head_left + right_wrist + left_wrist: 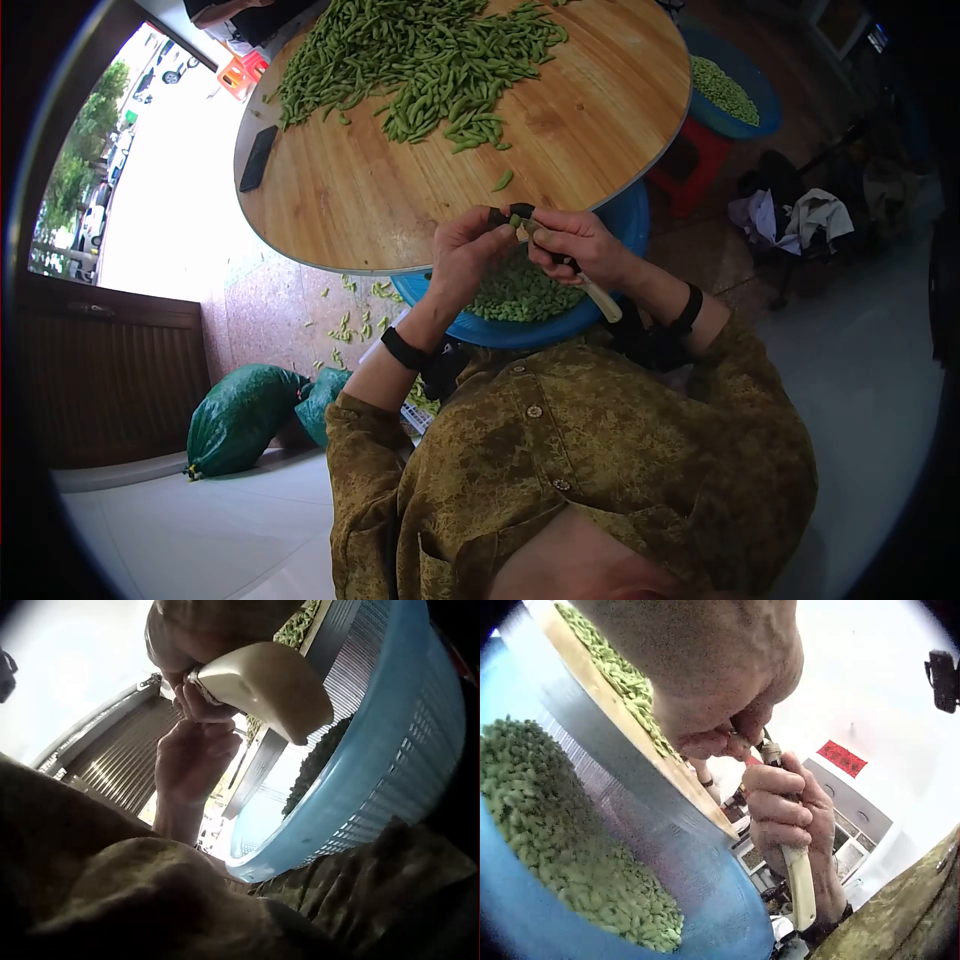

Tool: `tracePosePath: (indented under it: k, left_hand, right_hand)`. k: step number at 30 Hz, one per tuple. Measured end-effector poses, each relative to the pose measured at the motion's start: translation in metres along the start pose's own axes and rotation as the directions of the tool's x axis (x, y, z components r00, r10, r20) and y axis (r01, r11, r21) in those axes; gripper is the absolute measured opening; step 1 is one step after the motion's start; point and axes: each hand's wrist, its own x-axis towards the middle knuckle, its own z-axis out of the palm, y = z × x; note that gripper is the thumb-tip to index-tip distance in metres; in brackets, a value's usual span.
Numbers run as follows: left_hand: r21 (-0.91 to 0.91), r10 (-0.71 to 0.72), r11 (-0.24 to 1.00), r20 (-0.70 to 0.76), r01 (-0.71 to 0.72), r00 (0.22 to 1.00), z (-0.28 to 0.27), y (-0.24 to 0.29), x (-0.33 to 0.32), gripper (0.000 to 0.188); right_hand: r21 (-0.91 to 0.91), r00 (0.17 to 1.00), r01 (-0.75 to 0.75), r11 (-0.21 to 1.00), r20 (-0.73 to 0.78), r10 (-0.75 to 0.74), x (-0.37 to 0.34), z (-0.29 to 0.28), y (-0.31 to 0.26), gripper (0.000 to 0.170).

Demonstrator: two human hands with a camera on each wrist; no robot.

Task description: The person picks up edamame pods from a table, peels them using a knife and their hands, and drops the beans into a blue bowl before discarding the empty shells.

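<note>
Close in front of the chest, both hands meet over a blue basket [625,235] of shelled green beans [530,288]. My left hand [466,262] pinches a small green bean pod [516,220] between thumb and fingers. In my right hand [585,246] is a knife with a curved cream handle [603,302], gripped by curled fingers near its metal collar [771,752]. The blade is hidden among the fingertips. From the right wrist view, the handle's butt [281,690] sticks out over the basket's side. Dark coverings show at the fingertips around the pod.
A round wooden table [600,110] overhangs the basket, with a heap of green pods [420,60], one stray pod [502,181] and a black phone [258,158]. Another blue basin [765,95] of beans sits on a red stool [690,175]. Green sacks [240,415] and scattered pods lie at left.
</note>
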Motion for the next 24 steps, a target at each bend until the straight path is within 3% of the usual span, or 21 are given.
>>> tracePosePath:
  k: [3, 5, 7, 9, 10, 12, 13, 14, 15, 17, 18, 20, 21, 22, 23, 24]
  left_hand:
    - [0.041, 0.059, 0.997, -0.021, -0.058, 0.998, 0.001, -0.001, -0.001, 0.016]
    - [0.045, 0.074, 0.996, -0.031, -0.073, 0.997, 0.003, 0.0, -0.002, 0.015]
    - [0.049, 0.09, 0.995, -0.043, -0.088, 0.995, 0.004, 0.002, 0.0, 0.014]
    - [-0.277, -0.118, 0.953, 0.042, 0.125, 0.992, 0.0, 0.005, 0.004, 0.012]
    - [-0.278, -0.118, 0.952, 0.04, 0.125, 0.992, -0.003, 0.006, 0.006, 0.012]
    - [-0.448, -0.25, 0.831, 0.23, 0.33, 0.941, -0.007, 0.008, 0.008, 0.01]
    - [-0.452, -0.249, 0.829, 0.228, 0.329, 0.941, -0.007, 0.006, 0.009, 0.01]
    - [-0.428, -0.259, 0.844, 0.204, 0.323, 0.944, -0.007, 0.002, 0.009, 0.011]
    - [-0.401, -0.266, 0.859, 0.181, 0.318, 0.947, -0.007, 0.0, 0.01, 0.011]
    - [-0.35, -0.287, 0.882, 0.132, 0.316, 0.949, -0.002, -0.004, 0.012, 0.01]
    - [-0.297, -0.311, 0.9, 0.078, 0.32, 0.947, 0.001, -0.005, 0.011, 0.009]
    - [-0.211, -0.287, 0.934, 0.042, 0.289, 0.957, 0.003, -0.002, 0.007, 0.007]
    - [-0.117, -0.261, 0.958, 0.008, 0.26, 0.965, 0.004, 0.002, 0.004, 0.008]
    - [-0.115, -0.263, 0.958, 0.004, 0.261, 0.965, 0.0, 0.008, -0.002, 0.008]
    - [0.201, -0.123, 0.972, 0.005, 0.12, 0.992, -0.011, 0.017, -0.009, 0.01]
    - [0.494, 0.007, 0.869, 0.054, -0.033, 0.998, -0.023, 0.028, -0.019, 0.012]
  right_hand:
    - [-0.095, 0.999, 0.04, 0.995, -0.029, -0.042, 0.001, 0.0, 0.005, 0.038]
    - [-0.234, 0.986, 0.145, 0.961, -0.052, -0.161, 0.002, 0.002, 0.008, 0.038]
    - [-0.268, 0.985, 0.14, 0.953, -0.057, -0.16, 0.003, 0.002, 0.007, 0.038]
    - [-0.3, 0.986, 0.133, 0.944, -0.058, -0.157, 0.003, 0.0, 0.005, 0.038]
    - [-0.238, 0.993, 0.111, 0.965, -0.016, -0.118, 0.002, -0.004, 0.003, 0.037]
    - [-0.179, 0.996, 0.083, 0.98, 0.03, -0.079, 0.007, -0.009, 0.006, 0.036]
    - [-0.582, 0.915, 0.368, 0.725, 0.089, -0.393, 0.013, -0.013, 0.016, 0.031]
    - [-0.827, 0.746, 0.505, 0.246, 0.275, -0.606, 0.015, -0.015, 0.022, 0.027]
    - [-0.828, 0.746, 0.505, 0.244, 0.276, -0.606, 0.013, -0.014, 0.023, 0.027]
    - [-0.925, 0.819, 0.354, 0.138, 0.235, -0.523, 0.006, -0.01, 0.022, 0.02]
    - [-0.925, 0.819, 0.355, 0.138, 0.236, -0.524, 0.007, -0.009, 0.021, 0.02]
    - [-0.704, 0.922, 0.274, 0.655, -0.002, -0.387, 0.012, -0.009, 0.017, 0.019]
    - [-0.701, 0.923, 0.274, 0.658, 0.0, -0.385, 0.012, -0.01, 0.013, 0.019]
    - [-0.627, 0.959, 0.139, 0.767, -0.109, -0.263, 0.011, -0.012, 0.008, 0.018]
    - [-0.531, 0.971, -0.002, 0.847, -0.204, -0.126, 0.009, -0.014, 0.003, 0.017]
    - [-0.405, 0.966, -0.046, 0.913, -0.25, -0.063, 0.006, -0.014, 0.001, 0.015]
